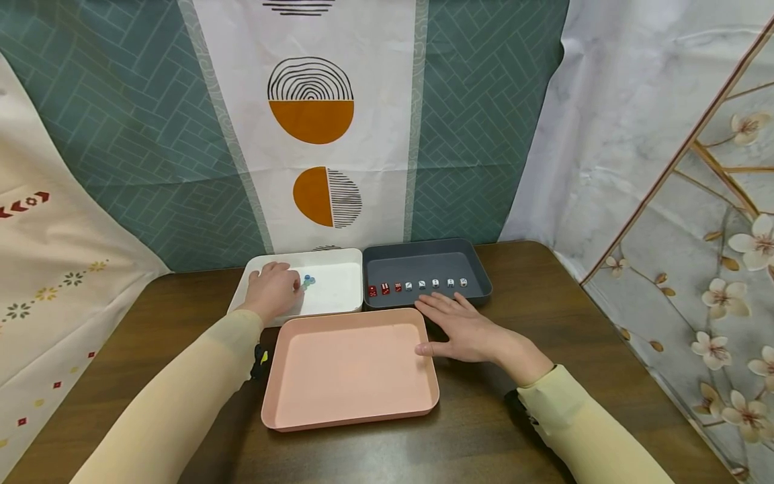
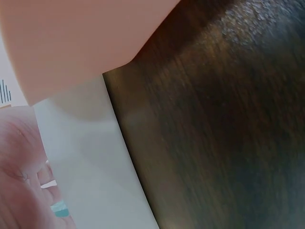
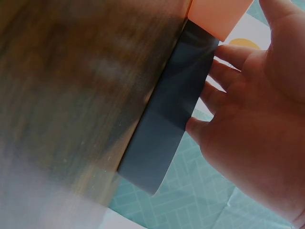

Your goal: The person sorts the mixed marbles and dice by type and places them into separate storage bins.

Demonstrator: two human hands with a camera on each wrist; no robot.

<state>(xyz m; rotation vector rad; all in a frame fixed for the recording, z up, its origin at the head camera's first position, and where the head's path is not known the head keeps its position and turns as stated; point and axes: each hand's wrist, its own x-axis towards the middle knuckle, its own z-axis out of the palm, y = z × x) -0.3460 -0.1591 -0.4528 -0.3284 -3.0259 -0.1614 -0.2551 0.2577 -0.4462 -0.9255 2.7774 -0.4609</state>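
My left hand reaches into the white tray, its fingers bent down and partly hidden. Small blue and pale green translucent pieces lie close beside its fingertips; whether the fingers pinch one I cannot tell. The left wrist view shows only part of this hand behind the white tray's wall, with a bit of teal near the fingers. My right hand is spread, fingertips at the near rim of the dark grey tray and thumb over the pink tray's right edge. Its palm shows from below.
The dark tray holds a row of red dice and several white dice. A pink tray stands in front of both other trays on the brown wooden table. Patterned cloths hang behind and at the sides.
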